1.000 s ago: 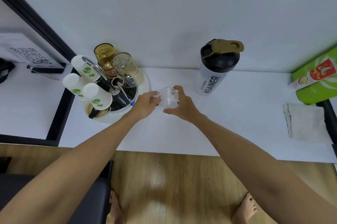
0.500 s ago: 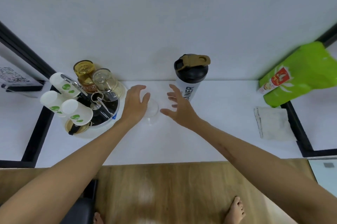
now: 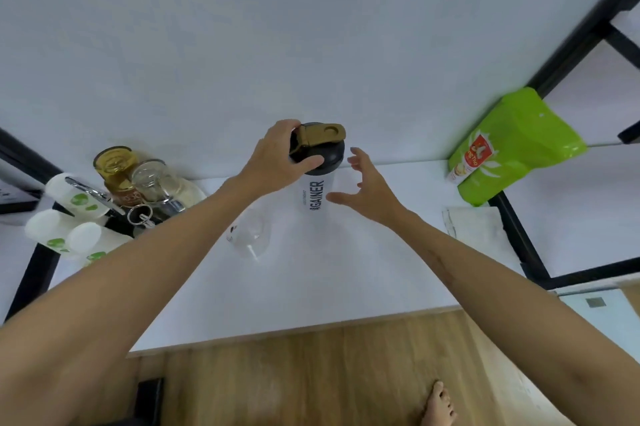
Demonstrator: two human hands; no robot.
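A white shaker bottle (image 3: 314, 195) with a black lid and a tan flip cap stands upright at the back of the white table (image 3: 332, 287), against the wall. My left hand (image 3: 277, 162) grips the black lid from the left, fingers and thumb curled round it. My right hand (image 3: 367, 188) hovers just right of the bottle with its fingers spread, touching nothing. A clear plastic cup (image 3: 248, 235) stands on the table left of the bottle, below my left forearm.
A round tray (image 3: 194, 191) at the left holds upturned white cups (image 3: 78, 200), an amber glass (image 3: 116, 165), a clear glass (image 3: 156, 181) and keys. A green pouch (image 3: 512, 145) leans at the right, a folded cloth (image 3: 474, 226) before it. Wooden floor lies below.
Both hands let go of the clear cup, which now stands on the table. My left hand rose to the shaker lid and gripped it. My right hand moved beside the bottle. The view shifted right.
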